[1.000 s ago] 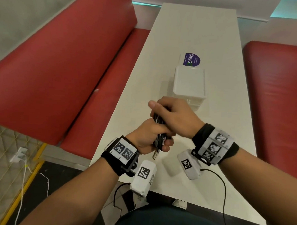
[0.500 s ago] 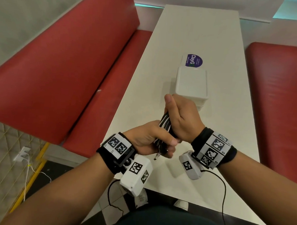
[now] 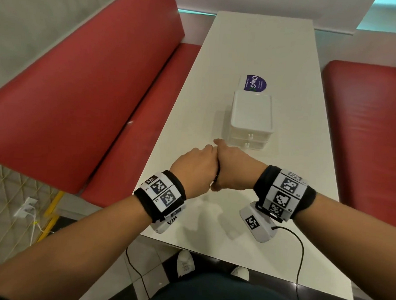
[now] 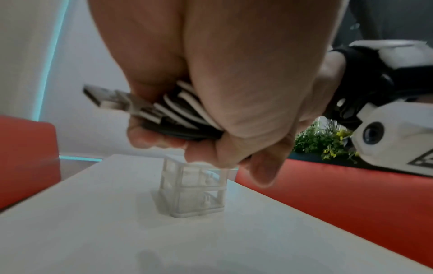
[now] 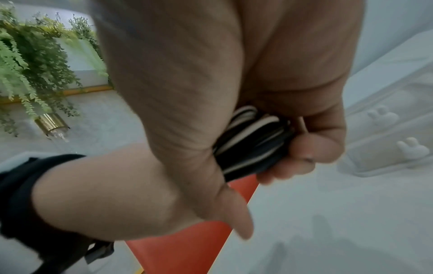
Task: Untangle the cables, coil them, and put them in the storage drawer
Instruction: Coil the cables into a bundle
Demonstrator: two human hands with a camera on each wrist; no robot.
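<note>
A bundle of coiled black and white cables is gripped by both hands at once, its USB plugs sticking out to one side. In the head view my left hand and right hand are pressed together, backs up, and only a dark sliver of the cables shows between them. The right wrist view shows right-hand fingers curled under the cables. The white storage drawer unit stands just beyond the hands, its two drawers shut with small knobs.
The long white table runs away from me, with red benches on both sides. A white card with a purple sticker lies behind the drawer unit. The table's near edge is below my wrists.
Both hands have turned palms down and moved forward towards the drawer unit. The cable bundle, upright and visible before, is now hidden between them in the head view.
</note>
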